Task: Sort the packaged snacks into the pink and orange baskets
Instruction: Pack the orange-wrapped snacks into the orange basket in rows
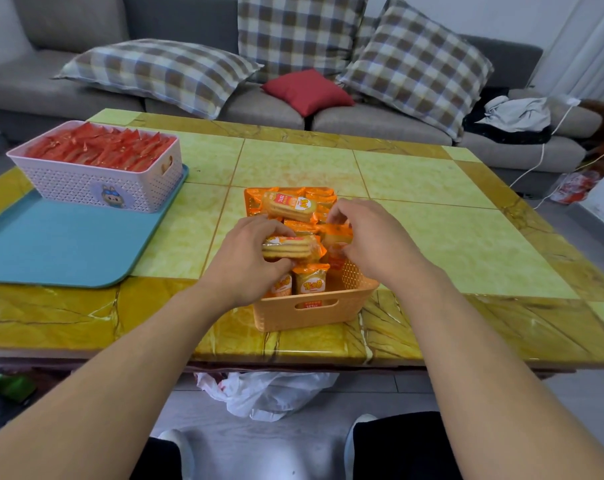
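Settling the last orange biscuit packs into the orange basket.

My left hand [248, 258] has its fingers curled round a biscuit pack [288, 247] lying on top of the pile, and my right hand [366, 237] pinches another orange pack [338, 237] at the basket's right side. The orange basket [314, 306] sits near the front edge of the counter [432, 237]; the pink basket [99, 181], full of red packets [99, 147], stands well apart at far left on a blue tray [58, 244]. I see no loose snacks on the counter, so I judge the sorting nearly done. Next I'd tuck both packs down flat and let go without tipping the heap over the rim. There is open counter right of and behind the basket; the front edge is close, so I'd lift my hands up, not drag toward me.
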A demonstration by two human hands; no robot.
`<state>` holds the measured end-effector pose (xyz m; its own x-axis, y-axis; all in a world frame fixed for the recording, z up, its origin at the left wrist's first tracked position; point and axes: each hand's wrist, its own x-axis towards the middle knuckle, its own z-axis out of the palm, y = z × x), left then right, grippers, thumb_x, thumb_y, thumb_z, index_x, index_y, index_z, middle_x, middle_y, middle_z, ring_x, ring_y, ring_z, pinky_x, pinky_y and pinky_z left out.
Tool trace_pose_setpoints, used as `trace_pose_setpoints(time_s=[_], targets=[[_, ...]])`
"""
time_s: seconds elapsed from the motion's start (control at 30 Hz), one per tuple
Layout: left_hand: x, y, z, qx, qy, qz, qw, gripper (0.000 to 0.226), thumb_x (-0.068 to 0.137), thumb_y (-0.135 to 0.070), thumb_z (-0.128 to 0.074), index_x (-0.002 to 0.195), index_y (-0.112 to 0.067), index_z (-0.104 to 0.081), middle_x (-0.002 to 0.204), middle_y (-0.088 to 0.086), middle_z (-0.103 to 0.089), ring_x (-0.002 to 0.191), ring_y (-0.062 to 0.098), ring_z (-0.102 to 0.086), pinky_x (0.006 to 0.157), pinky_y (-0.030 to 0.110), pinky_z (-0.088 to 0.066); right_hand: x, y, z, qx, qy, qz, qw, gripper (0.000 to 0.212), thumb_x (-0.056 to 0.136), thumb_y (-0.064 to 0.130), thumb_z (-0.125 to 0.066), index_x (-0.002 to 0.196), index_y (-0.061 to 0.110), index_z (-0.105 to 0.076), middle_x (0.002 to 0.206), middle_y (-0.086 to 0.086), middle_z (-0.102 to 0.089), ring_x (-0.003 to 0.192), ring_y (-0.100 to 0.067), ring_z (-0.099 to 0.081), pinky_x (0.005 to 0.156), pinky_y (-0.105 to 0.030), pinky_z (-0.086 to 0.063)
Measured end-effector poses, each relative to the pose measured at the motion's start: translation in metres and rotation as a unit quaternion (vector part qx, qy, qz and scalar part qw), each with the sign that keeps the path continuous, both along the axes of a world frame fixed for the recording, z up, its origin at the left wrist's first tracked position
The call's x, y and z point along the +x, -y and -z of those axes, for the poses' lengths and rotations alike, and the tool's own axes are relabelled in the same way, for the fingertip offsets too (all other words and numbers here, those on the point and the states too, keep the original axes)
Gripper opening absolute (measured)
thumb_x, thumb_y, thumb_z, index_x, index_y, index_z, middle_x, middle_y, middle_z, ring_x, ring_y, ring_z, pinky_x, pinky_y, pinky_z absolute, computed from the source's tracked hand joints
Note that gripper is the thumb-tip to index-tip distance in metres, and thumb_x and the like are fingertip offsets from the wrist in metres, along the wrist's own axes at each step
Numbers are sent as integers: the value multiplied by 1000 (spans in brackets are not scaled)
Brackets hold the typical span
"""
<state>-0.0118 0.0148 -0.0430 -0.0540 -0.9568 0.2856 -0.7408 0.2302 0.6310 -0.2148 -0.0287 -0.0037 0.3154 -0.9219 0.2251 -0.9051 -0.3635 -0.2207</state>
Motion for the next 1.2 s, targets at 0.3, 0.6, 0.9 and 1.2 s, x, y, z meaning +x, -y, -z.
trace_pose_setpoints(time_s=[0.3,0.6,0.9,1.2], targets=[[0,-4,-1,-6,-7,-3,1000,34,84,-27,-76,112,-30,-57,118,-12,-48,128,15,-40,108,36,-36,4,3,7,8,-53,77,996,28,85,10,-73,80,35,-63,85,12,-59,88,-18,-61,75,-30,-39],[-5,-7,-7,-166,10,37,985,31,85,-11,-73,107,-18,-52,102,-10,-53,99,4,-45,113,39,-33,8,-22,-16,156,244,41,956,49,90,69,-52,93,23,-66,77,9,-75,64,-7,-67,64,-31,-49],[-10,-6,-4,-136,12,34,990,76,79,-35,-83,142,-26,-41,118,-15,-57,105,-2,-45,94,22,-37,2,-16,-10,235,454,2,860,37,83,22,-83,112,14,-61,95,-6,-78,72,-14,-70,58,-29,-46],[-8,-4,-7,-85,-185,-8,979,70,83,-47,-75,143,-38,-39,94,-14,-66,95,-1,-63,79,21,-53,-12,-16,-10,172,291,-78,938,29,74,31,-89,82,20,-63,97,6,-74,87,-1,-65,76,-27,-50]])
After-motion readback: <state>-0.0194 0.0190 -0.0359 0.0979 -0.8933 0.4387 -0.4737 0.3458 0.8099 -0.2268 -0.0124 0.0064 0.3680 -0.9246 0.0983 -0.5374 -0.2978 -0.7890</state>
